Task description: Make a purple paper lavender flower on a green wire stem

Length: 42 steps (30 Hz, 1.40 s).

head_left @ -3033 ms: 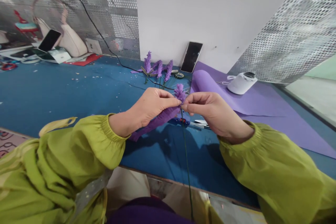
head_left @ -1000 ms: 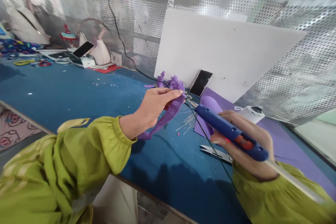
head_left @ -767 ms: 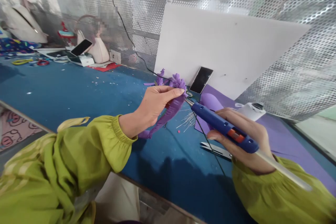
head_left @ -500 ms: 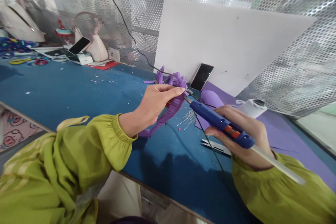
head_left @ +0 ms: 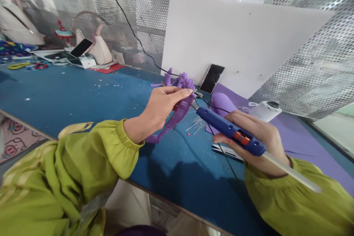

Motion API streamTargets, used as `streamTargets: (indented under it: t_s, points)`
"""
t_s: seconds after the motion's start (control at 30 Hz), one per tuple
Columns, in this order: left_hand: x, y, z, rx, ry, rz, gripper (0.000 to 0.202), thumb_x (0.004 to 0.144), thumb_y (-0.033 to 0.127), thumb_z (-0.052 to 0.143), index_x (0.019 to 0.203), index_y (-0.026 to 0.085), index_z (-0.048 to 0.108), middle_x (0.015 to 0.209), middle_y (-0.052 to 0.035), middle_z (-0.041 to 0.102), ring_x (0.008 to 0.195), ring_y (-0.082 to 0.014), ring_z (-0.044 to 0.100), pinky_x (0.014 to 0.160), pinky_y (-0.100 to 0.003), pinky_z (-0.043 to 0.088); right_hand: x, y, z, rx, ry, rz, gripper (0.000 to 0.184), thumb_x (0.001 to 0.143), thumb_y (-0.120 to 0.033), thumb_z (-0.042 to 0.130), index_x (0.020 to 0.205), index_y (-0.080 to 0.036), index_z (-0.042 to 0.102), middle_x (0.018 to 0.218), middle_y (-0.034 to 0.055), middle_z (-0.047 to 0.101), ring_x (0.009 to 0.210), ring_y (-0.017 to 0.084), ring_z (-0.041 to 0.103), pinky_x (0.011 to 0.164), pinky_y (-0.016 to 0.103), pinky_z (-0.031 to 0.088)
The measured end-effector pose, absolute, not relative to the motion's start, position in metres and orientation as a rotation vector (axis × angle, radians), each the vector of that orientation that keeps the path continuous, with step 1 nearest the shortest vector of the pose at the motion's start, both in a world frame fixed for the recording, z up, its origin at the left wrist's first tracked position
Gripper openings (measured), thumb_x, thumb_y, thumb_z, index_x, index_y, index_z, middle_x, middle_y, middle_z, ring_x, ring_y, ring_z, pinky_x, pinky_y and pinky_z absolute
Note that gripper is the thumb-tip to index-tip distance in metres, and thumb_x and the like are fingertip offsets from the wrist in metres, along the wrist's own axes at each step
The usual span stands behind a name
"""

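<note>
My left hand [head_left: 160, 108] pinches a purple fringed paper flower [head_left: 186, 82] on a thin green wire stem, with a purple paper strip [head_left: 173, 121] trailing down from it. My right hand [head_left: 257, 140] is wrapped round a blue glue gun [head_left: 229, 131] with an orange trigger and a clear glue stick [head_left: 290, 171] poking out of the back. The gun's metal nozzle touches the strip just below the flower head. Both hands are held above the blue table [head_left: 83, 96].
Finished purple flowers [head_left: 168, 78] lie behind my left hand. A phone [head_left: 212, 78] leans on a white board. A purple paper roll [head_left: 221, 101] and sheet, a white device [head_left: 264, 110] and scissors [head_left: 226, 151] lie to the right. Bags and another phone [head_left: 79, 48] stand far left.
Three seconds ago both hands pinched the flower. Since then my right hand has picked up the glue gun and brought its nozzle up to the strip under the flower.
</note>
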<state>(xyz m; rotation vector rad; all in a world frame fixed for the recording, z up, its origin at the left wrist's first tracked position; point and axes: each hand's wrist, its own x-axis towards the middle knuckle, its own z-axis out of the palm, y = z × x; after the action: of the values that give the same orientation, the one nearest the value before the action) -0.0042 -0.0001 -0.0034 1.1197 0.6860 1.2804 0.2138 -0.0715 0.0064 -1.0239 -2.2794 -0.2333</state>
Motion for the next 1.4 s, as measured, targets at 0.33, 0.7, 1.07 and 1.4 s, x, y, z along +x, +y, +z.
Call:
streamTargets:
  t_s: [0.33,0.7,1.07,1.4]
  points:
    - [-0.004,0.001,-0.004,1.114,0.726,1.298,0.024,0.065,0.035,0.082,0.072,0.014,0.072,0.067,-0.0006,0.067,0.058,-0.0089,0.055,0.057,-0.023,0.042,0.212,-0.073,0.009,-0.978,-2.330,-0.340,0.031,0.083,-0.045,0.068,0.076,-0.021,0.050,0.064,-0.0032,0.044,0.052,0.010,0.042,0.049,0.026,0.034]
    - [-0.004,0.000,-0.004,1.113,0.703,1.288,0.020,0.067,0.033,0.081,0.070,0.014,0.073,0.064,0.0005,0.066,0.055,-0.0070,0.053,0.054,-0.021,0.040,0.207,-0.078,0.014,-1.058,-2.302,-0.423,0.037,0.085,-0.047,0.065,0.069,-0.019,0.047,0.064,-0.0033,0.042,0.053,0.009,0.040,0.050,0.025,0.034]
    - [-0.005,0.000,-0.001,1.088,0.713,1.285,0.024,0.065,0.034,0.082,0.073,0.014,0.072,0.072,-0.0017,0.069,0.062,-0.0099,0.059,0.057,-0.022,0.043,0.205,-0.077,0.013,-0.985,-2.395,-0.432,0.040,0.087,-0.050,0.061,0.070,-0.021,0.040,0.063,-0.0051,0.038,0.050,0.008,0.037,0.048,0.023,0.031]
    - [-0.004,0.002,-0.002,1.091,0.690,1.287,0.021,0.065,0.033,0.082,0.072,0.014,0.073,0.072,-0.0022,0.070,0.060,-0.0091,0.058,0.056,-0.021,0.043,0.205,-0.081,0.015,-1.041,-2.345,-0.426,0.034,0.085,-0.045,0.066,0.073,-0.021,0.046,0.064,-0.0039,0.041,0.051,0.010,0.040,0.048,0.025,0.032]
